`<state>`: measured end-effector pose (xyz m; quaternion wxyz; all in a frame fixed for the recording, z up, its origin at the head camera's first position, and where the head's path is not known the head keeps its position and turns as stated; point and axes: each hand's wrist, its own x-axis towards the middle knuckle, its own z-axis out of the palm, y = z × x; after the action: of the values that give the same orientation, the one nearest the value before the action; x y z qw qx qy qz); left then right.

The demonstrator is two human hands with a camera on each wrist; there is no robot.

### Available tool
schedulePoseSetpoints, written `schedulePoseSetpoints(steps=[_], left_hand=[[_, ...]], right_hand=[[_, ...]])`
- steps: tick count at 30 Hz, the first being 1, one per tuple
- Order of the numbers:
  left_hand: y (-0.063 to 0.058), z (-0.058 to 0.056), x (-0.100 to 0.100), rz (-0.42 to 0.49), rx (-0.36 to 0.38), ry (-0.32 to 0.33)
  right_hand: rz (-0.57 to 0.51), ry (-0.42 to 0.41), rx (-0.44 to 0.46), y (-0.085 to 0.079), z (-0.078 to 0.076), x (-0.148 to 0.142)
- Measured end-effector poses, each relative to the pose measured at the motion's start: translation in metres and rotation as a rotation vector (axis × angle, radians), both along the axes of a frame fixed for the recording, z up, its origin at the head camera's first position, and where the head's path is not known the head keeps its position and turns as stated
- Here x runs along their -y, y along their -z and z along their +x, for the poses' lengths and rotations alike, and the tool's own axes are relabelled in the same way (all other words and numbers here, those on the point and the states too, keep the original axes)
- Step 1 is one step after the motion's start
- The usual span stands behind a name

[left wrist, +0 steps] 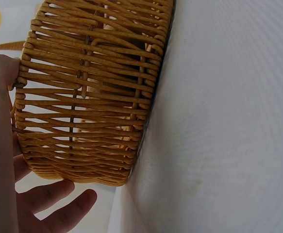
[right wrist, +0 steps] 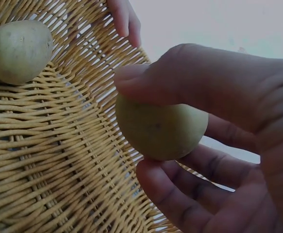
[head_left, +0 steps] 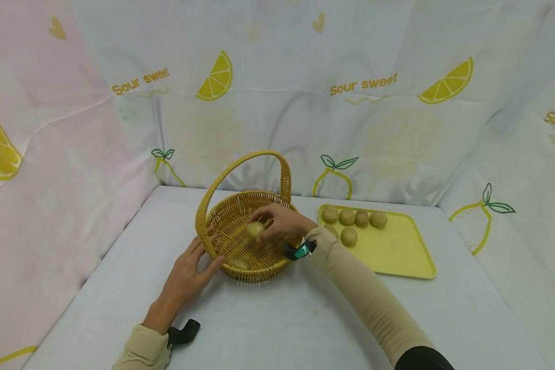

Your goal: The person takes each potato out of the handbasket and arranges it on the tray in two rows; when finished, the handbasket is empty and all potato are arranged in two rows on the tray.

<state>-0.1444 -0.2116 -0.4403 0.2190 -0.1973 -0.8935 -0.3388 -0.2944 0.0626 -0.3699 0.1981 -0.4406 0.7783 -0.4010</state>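
A yellow-brown wicker basket (head_left: 259, 275) with a tall arched handle stands on the table. My left hand (head_left: 187, 275) grips its left side near the handle's foot; in the left wrist view the thumb (left wrist: 5, 68) is at the rim and fingers spread along the woven side. Over the basket's inside, my right hand (head_left: 279, 221) pinches a round potato (head_left: 256, 230) between thumb and fingers. The right wrist view shows this held potato (right wrist: 160, 128) up close. Another potato (right wrist: 20, 51) lies in the basket against the wall, on the near side in the head view.
Right of the basket lies a yellow tray (head_left: 398, 257) with several potatoes (head_left: 349, 237) toward its left and back. White cloth covers the table (head_left: 277, 324). A lemon-printed curtain (head_left: 277, 118) closes off the back and sides.
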Motion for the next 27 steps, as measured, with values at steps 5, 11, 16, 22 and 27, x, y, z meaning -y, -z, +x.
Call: schedulePoseSetpoints(steps=[5, 11, 16, 22, 27], left_hand=[[-0.001, 0.001, 0.0, 0.003, 0.005, -0.003], [0.0, 0.001, 0.0, 0.005, -0.008, 0.0], [0.001, 0.0, 0.0, 0.003, -0.012, -0.001], [0.0, 0.001, 0.0, 0.004, 0.0, -0.007], [0.001, 0.0, 0.0, 0.008, 0.0, -0.003]], right_hand=[[-0.023, 0.035, 0.012, -0.001, 0.002, -0.004], [-0.039, 0.106, 0.027, -0.005, 0.006, -0.008], [-0.077, 0.119, 0.064, -0.009, 0.008, -0.01], [-0.09, 0.138, 0.081, -0.01, 0.01, -0.014], [-0.082, 0.164, 0.071, -0.012, 0.012, -0.018]])
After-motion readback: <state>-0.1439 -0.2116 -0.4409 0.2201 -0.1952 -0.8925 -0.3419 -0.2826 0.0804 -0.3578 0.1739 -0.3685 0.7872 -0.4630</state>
